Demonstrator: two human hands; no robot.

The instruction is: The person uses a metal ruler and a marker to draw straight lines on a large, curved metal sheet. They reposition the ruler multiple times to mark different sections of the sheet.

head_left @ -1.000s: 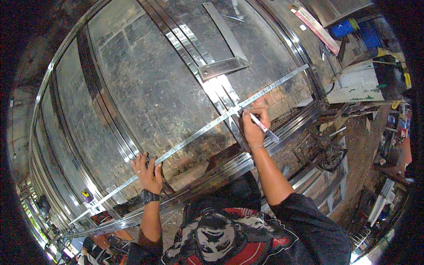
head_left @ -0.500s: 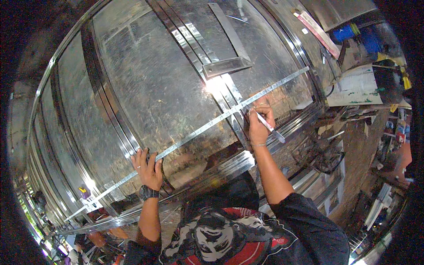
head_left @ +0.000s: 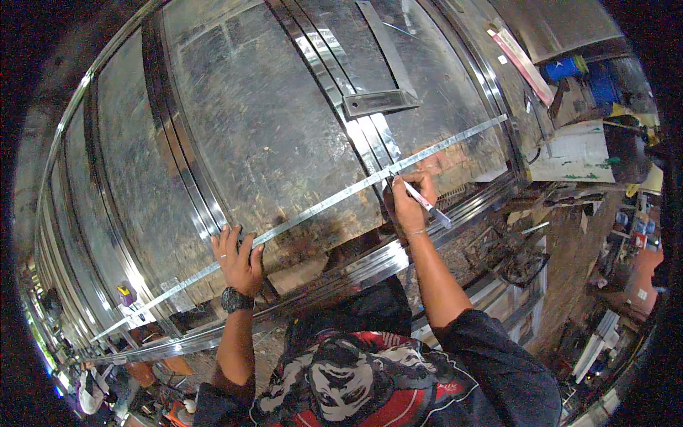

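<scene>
Head view: the left hand [head_left: 240,265], fingers spread, rests on a thin, straight metal strip [head_left: 313,211] crossing shiny grooved bars [head_left: 365,136] on the scuffed tabletop [head_left: 249,121]. Well apart, the right hand [head_left: 413,201] pinches a white marker [head_left: 426,203], tip seemingly touching a bar.

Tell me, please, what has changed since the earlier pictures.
The right hand, holding the pen, has edged slightly left, toward the bar under the long strip. The view shifted slightly. Nothing was taken up or let go; the left hand stays on the strip, the metal square stays put.
</scene>
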